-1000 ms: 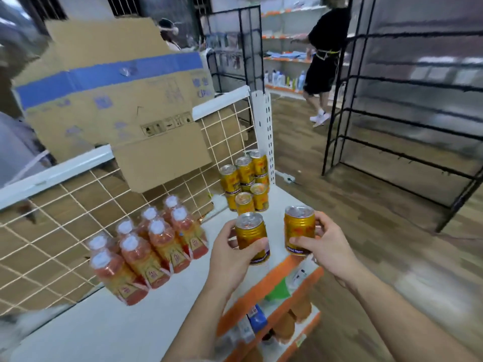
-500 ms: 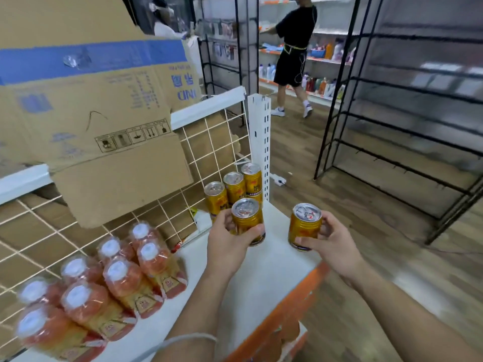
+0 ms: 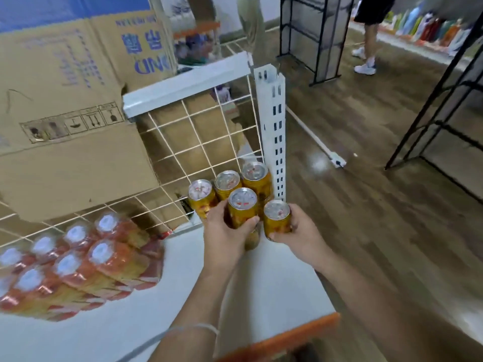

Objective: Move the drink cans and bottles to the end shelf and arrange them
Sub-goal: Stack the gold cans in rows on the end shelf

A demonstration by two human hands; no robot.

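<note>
My left hand [image 3: 224, 235] grips a gold drink can [image 3: 242, 209] and my right hand [image 3: 298, 232] grips another gold can [image 3: 277, 216]. Both cans are upright, side by side, right in front of a stack of matching gold cans [image 3: 227, 182] at the far right corner of the white shelf [image 3: 274, 288], against the white slotted post [image 3: 274, 131]. A shrink-wrapped pack of orange-pink bottles with white caps [image 3: 78, 265] lies on the shelf at the left.
A wire grid back panel [image 3: 193, 147] closes the shelf's far side, with a large cardboard box [image 3: 65, 113] leaning behind it. The shelf has an orange front edge [image 3: 287, 335]. Black metal racks [image 3: 444, 105] stand across the wooden floor; a person's legs [image 3: 366, 48] are at the back.
Both hands have carried their cans forward to the stacked cans in the corner, and the two cans have come closer together. The camera has moved in and tilted down.
</note>
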